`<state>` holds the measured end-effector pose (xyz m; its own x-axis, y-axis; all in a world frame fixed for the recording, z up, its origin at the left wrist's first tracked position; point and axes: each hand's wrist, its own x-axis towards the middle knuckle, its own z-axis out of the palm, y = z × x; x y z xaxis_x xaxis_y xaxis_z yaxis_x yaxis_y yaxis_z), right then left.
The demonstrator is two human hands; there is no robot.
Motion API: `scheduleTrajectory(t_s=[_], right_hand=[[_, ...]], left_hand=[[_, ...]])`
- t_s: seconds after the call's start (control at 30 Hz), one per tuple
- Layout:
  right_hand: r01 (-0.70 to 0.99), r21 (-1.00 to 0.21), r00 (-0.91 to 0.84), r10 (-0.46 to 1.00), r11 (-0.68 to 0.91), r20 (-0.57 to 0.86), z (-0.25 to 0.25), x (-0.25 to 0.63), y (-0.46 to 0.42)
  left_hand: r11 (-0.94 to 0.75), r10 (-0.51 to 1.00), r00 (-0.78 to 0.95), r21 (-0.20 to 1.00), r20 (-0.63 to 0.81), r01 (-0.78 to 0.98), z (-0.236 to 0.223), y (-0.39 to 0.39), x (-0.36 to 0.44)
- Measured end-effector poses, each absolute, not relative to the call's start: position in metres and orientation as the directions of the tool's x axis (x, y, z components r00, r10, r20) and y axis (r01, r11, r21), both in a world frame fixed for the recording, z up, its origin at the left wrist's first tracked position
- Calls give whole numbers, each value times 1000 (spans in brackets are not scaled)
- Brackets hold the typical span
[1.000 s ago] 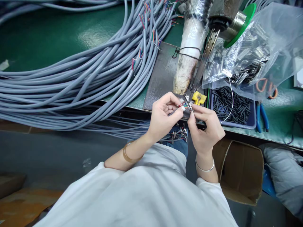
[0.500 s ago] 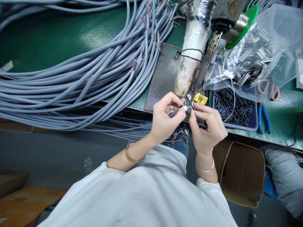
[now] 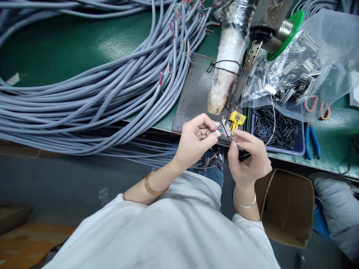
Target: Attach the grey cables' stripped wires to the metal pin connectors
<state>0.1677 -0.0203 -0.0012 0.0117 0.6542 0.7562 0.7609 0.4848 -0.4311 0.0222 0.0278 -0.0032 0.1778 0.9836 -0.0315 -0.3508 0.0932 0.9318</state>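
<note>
My left hand (image 3: 198, 136) is closed, thumb and forefinger pinching the coloured wires (image 3: 221, 132) of a cable whose jacket is mostly hidden by the fingers. Against these wires sits a metal pin connector (image 3: 226, 127), tilted, with a row of pins facing left. My right hand (image 3: 248, 155) grips the lower right end of that connector between thumb and fingers. Right above the connector is the tip of a soldering iron (image 3: 246, 74), which points down from a fixed holder. A yellow block (image 3: 238, 119) lies just beyond my right fingertips.
Grey cables (image 3: 117, 89) with stripped ends cover the left bench. A plastic-wrapped white tube (image 3: 224, 82) stands over a dark plate (image 3: 193, 87). At right are a solder spool (image 3: 288, 35), a bag of connectors (image 3: 297, 67), a bin of black sleeves (image 3: 276, 129) and blue-handled pliers (image 3: 312, 140).
The connector has come down and slightly right, away from the iron's tip, and turned so its metal shell shows. My right hand has shifted slightly down and right; more of the yellow block shows.
</note>
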Motion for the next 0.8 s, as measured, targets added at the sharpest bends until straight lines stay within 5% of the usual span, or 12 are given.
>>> scheduleTrajectory(t_s=[0.2, 0.33, 0.43, 0.53, 0.63, 0.73, 0.8], right_hand=[[714, -376, -116, 630, 591, 768, -15, 181, -28], [703, -423, -53, 635, 572, 770, -15, 175, -31], [614, -607, 127, 696, 505, 707, -7, 167, -33], [382, -869, 251, 869, 316, 426, 3, 163, -35], [191, -963, 167, 961, 188, 221, 11, 163, -36], [249, -951, 185, 955, 184, 233, 16, 160, -39], [356, -914, 232, 929, 195, 288, 19, 155, -42]], left_hand=[[461, 826, 527, 779, -201, -425, 7, 25, 9], [458, 810, 560, 785, -175, -418, 6, 20, 4], [411, 816, 568, 793, -101, -449, 1, 15, 0], [273, 830, 558, 856, 22, -440, -2, 10, -7], [-93, 803, 535, 941, 264, -324, -4, 8, -13], [-445, 717, 512, 876, 473, -186, -7, 5, -14], [-523, 704, 481, 840, 522, -147, -10, 3, -12]])
